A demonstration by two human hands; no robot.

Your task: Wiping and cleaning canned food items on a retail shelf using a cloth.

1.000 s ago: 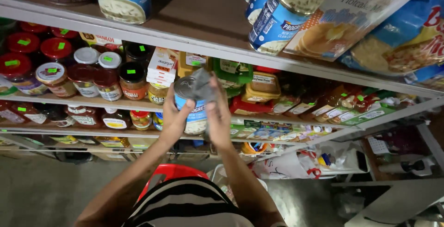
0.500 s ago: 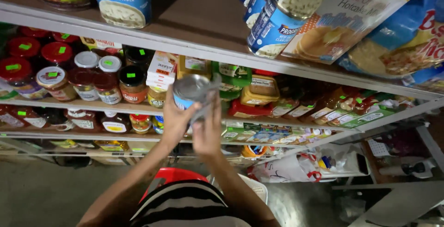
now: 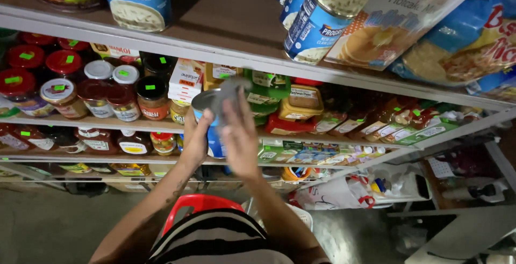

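Observation:
My left hand [image 3: 196, 137] grips a blue-labelled can [image 3: 213, 114] from its left side, holding it up in front of the middle shelf. My right hand [image 3: 240, 135] presses a grey cloth [image 3: 232, 87] against the can's metal top and right side. The can is tilted a little toward me. Behind it stand jars with red, white and black lids [image 3: 107, 89] and small boxes [image 3: 185, 78] on the shelf.
The top shelf [image 3: 226, 54] carries blue soup cans [image 3: 317, 22] and a pancake mix box [image 3: 398, 16], with bagged food at the right. Lower shelves hold jars and green packets [image 3: 301, 154]. A red basket handle [image 3: 199, 205] and plastic bags [image 3: 344, 191] lie below.
The can has come slightly lower and more to the left. My right hand has shifted the grey cloth up over the can's top rim.

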